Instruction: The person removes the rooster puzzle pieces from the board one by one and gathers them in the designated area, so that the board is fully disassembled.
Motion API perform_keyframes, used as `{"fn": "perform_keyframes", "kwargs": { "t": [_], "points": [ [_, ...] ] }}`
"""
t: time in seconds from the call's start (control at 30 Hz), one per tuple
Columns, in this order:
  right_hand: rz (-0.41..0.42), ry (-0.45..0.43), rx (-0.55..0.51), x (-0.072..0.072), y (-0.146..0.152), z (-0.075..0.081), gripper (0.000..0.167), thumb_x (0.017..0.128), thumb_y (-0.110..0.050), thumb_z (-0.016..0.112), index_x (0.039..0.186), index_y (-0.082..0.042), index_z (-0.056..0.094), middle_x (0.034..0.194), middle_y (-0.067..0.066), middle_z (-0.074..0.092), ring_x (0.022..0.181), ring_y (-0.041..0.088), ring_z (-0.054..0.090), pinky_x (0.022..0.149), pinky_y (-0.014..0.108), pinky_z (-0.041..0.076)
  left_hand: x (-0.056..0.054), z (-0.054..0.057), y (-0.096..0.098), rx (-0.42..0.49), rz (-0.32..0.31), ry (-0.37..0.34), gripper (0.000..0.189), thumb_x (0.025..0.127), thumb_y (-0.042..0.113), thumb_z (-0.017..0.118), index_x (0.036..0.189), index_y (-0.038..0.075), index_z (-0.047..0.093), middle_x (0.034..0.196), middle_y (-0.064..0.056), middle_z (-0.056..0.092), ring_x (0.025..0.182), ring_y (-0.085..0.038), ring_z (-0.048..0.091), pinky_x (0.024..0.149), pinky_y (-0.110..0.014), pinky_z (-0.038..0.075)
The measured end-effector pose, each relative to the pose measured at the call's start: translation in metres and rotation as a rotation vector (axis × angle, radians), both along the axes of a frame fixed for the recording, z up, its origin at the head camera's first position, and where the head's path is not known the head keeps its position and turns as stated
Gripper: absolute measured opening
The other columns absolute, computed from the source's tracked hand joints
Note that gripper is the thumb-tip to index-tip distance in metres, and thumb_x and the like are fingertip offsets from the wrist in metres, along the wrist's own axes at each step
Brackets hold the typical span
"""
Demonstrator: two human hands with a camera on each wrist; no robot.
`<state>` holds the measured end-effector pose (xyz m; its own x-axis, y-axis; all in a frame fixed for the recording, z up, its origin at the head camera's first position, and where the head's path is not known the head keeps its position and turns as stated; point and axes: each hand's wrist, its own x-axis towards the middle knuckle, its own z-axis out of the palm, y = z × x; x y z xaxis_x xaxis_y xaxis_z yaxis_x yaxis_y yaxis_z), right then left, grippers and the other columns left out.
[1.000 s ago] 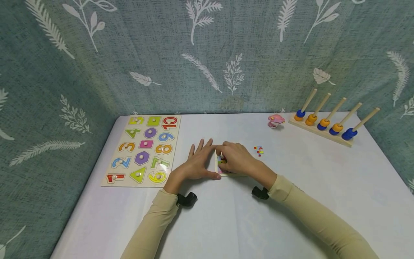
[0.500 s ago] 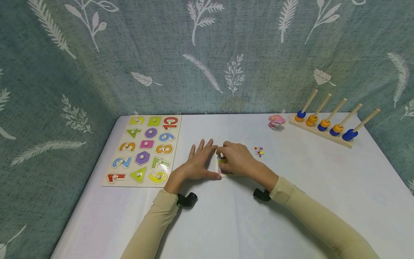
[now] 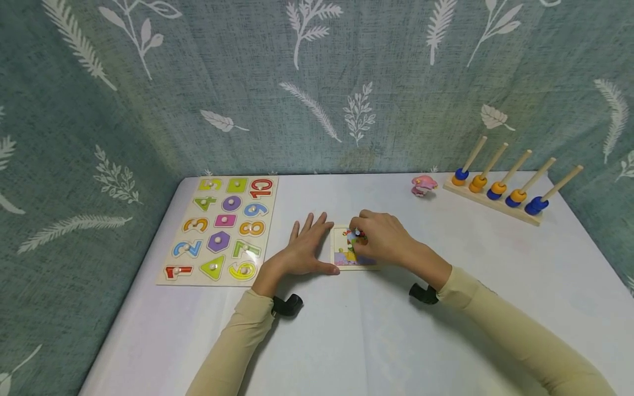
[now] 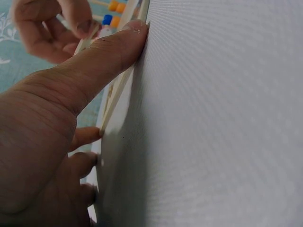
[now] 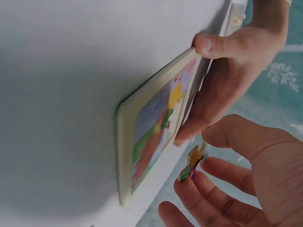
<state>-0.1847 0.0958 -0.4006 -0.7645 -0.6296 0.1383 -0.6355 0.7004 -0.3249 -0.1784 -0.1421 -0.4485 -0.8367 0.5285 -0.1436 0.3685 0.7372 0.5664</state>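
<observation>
A small picture puzzle in a pale wooden tray (image 3: 333,247) lies flat in the middle of the table. Spread fingers of my left hand (image 3: 301,254) rest along the tray's left edge, the thumb at its near left corner. My right hand (image 3: 383,237) is over the tray's right part. Between its thumb and fingertips it pinches a puzzle piece (image 5: 191,161), yellow, green and pink, raised above the tray in the right wrist view. Bare wood shows in the tray's upper left; purple and yellow pieces fill its near side. The right hand hides the far right part.
On the left lies a number-and-shape peg board (image 3: 218,231) with several knobbed pieces. A small pink figurine (image 3: 423,186) stands at the back, and a wooden stacking rack (image 3: 490,201) with blue and orange rings at the back right. A patterned cloth wall (image 3: 317,110) borders the table.
My right hand has moved right from the tray's left part, uncovering bare wood there. The loose piece seen right of the tray is now out of sight. My left hand stays put.
</observation>
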Motion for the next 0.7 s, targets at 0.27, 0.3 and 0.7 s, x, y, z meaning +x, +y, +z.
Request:
{"fn": "perform_keyframes", "kwargs": {
  "t": [0.27, 0.3, 0.7],
  "points": [
    [0.011, -0.024, 0.015, 0.003, 0.023, 0.001, 0.024, 0.08, -0.021, 0.079, 0.101, -0.01, 0.075, 0.085, 0.0, 0.058, 0.064, 0.013, 0.047, 0.056, 0.029, 0.042, 0.0, -0.001, 0.001, -0.008, 0.002, -0.002, 0.112, 0.074, 0.052, 0.085, 0.159, 0.012, 0.025, 0.168, -0.008, 0.003, 0.151, -0.03, -0.011, 0.117, -0.054, -0.013],
    [0.007, -0.031, 0.011, 0.003, 0.026, 0.001, 0.024, 0.081, -0.021, 0.078, 0.101, -0.011, 0.075, 0.085, -0.001, 0.058, 0.065, 0.013, 0.047, 0.057, 0.03, 0.042, 0.0, -0.001, 0.001, -0.009, 0.002, -0.003, 0.112, 0.074, 0.052, 0.085, 0.159, 0.012, 0.025, 0.168, -0.008, 0.003, 0.151, -0.03, -0.011, 0.117, -0.054, -0.013],
    [-0.015, -0.058, 0.0, 0.004, 0.055, 0.003, 0.021, 0.081, -0.017, 0.078, 0.1, -0.01, 0.075, 0.082, -0.002, 0.058, 0.067, 0.012, 0.046, 0.059, 0.03, 0.04, 0.0, -0.002, -0.001, -0.002, 0.005, 0.002, 0.112, 0.074, 0.053, 0.085, 0.159, 0.012, 0.025, 0.168, -0.007, 0.002, 0.151, -0.029, -0.012, 0.117, -0.052, -0.013]
  ]
}}
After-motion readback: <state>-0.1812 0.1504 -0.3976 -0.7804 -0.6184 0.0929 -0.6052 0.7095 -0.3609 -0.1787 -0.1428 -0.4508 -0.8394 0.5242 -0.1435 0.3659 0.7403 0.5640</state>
